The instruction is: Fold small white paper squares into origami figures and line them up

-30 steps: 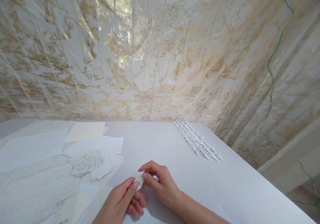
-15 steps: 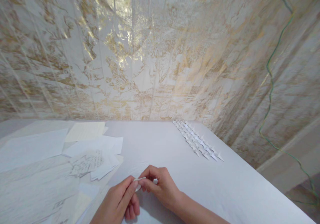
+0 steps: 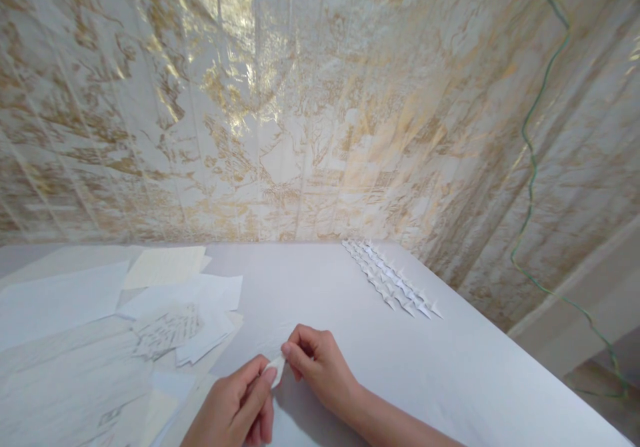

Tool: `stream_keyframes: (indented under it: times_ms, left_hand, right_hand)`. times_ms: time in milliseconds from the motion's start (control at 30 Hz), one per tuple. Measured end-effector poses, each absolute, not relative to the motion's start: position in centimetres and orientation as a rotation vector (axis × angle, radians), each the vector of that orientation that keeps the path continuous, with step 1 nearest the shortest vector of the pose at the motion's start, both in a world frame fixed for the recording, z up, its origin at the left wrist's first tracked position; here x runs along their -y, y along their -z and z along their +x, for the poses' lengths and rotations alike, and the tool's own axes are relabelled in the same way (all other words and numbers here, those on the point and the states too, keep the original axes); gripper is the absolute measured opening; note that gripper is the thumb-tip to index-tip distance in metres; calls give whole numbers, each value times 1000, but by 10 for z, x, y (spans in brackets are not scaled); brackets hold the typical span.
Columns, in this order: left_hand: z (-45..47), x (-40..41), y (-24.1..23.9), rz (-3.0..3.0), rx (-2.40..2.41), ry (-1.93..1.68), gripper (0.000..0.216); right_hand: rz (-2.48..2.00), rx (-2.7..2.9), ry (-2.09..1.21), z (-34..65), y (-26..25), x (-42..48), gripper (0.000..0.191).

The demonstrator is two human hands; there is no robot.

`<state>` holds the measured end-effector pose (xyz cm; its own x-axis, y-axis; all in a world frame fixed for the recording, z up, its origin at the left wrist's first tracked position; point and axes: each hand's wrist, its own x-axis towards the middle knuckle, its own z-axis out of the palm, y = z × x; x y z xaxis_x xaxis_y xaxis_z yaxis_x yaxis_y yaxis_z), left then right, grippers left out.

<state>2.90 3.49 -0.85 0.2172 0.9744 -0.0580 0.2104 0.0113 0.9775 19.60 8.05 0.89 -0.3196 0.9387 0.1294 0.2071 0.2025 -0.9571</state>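
Observation:
A small white folded paper piece (image 3: 277, 370) is held just above the table, low in the middle of the head view. My left hand (image 3: 237, 397) is closed on it, with thumb and forefinger pinching its lower left side. My right hand (image 3: 320, 364) is closed too, its thumb and forefinger pinched at the upper right tip of the paper. The fingertips hide part of the folds. Beyond my right hand, several small white folded paper pieces (image 3: 395, 284) with pointed tips lie in slanting rows on the white table (image 3: 295, 287).
Loose paper sheets (image 3: 60, 300), some with writing, overlap across the table's left side. A gold-patterned wall covering (image 3: 280, 134) rises behind the table. A green cord (image 3: 531, 167) hangs at the right, beyond the table's slanting right edge.
The folded paper has turned between my fingers, and more of its flat side shows. My right fingertips have shifted to its upper tip. The whole view has moved slightly.

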Motion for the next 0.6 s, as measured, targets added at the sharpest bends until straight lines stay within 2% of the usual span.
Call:
stream_keyframes:
  times_ms: [167, 300, 600]
  left_hand:
    - [31, -31, 2, 1346, -1239, -977, 57]
    - [32, -33, 3, 1292, -1216, -1003, 57]
    - [33, -34, 7, 1224, -1115, -996, 59]
  right_hand:
    - [-973, 1588, -1254, 200, -11, -83, 49]
    - [-919, 1663, -1326, 197, -4, -76, 48]
    - [-976, 1731, -1219, 195, -8, -72, 55]
